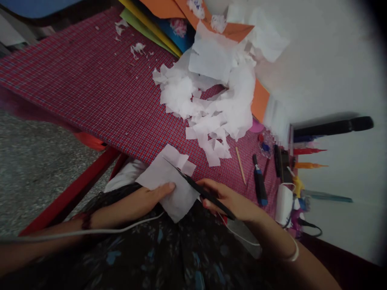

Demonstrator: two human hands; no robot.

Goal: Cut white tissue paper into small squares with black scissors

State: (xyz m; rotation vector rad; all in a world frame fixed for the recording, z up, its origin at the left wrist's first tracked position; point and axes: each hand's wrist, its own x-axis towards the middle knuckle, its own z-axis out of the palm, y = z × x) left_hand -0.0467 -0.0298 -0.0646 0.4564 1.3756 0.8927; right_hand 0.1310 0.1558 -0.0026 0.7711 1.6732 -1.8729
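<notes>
Fingers of your left hand pinch the white sheet, with your thumb lying flat on top of it. Fingers of your right hand are closed around the black scissors. The sheet is at the lower middle of the frame, over your lap, and its top end is at the edge of the red-checked counter. The thin blades point up and left, over the upper part of the sheet. I cannot tell if they are open or closed, or just how far the cut goes.

To snip well, hold the sheet tight so it does not flop, as it looks thin and soft. Your thumb is near the blades, so keep it below the cutting line. Try slow, steady snips, and turn the sheet to meet the blades. The white cord crosses your left arm, so mind that it does not slide under the sheet. On the counter, at the upper middle of the frame, sits a big heap of white paper bits.
</notes>
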